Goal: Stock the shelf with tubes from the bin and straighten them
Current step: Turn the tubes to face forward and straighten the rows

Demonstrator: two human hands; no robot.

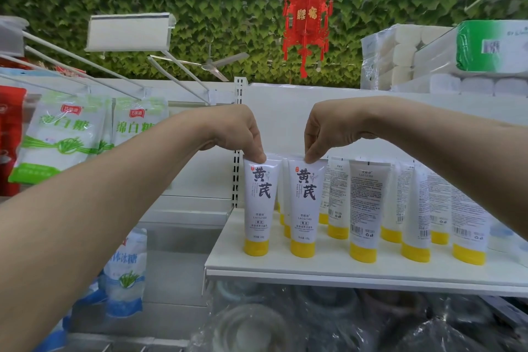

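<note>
Where the two hands meet: at the left end of a white shelf (285, 268), reached with bare forearms from either side.
Left hand (240, 131): fingers curled downward, thumb and fingertips closed in a narrow pinch on the flat top edge of the leftmost front tube (257, 208).
Right hand (328, 128): same narrow pinch, on the top edge of the second front tube (304, 208), just beside the first.
Held tubes: white, upright, set on the shelf by their yellow caps, fronts turned outward with large black characters.
Other tubes (365, 208): cap-down in loose rows behind and to the right, mostly turned back-label outward with barcodes in view.
Left of the shelf: bags of white sugar (63, 134) hanging from metal hooks.
Above: wrapped toilet-paper rolls (400, 57) at top right; a red paper lantern (307, 23) before a wall of green leaves.
Below: clear-wrapped goods, blurred, contents unclear.
</note>
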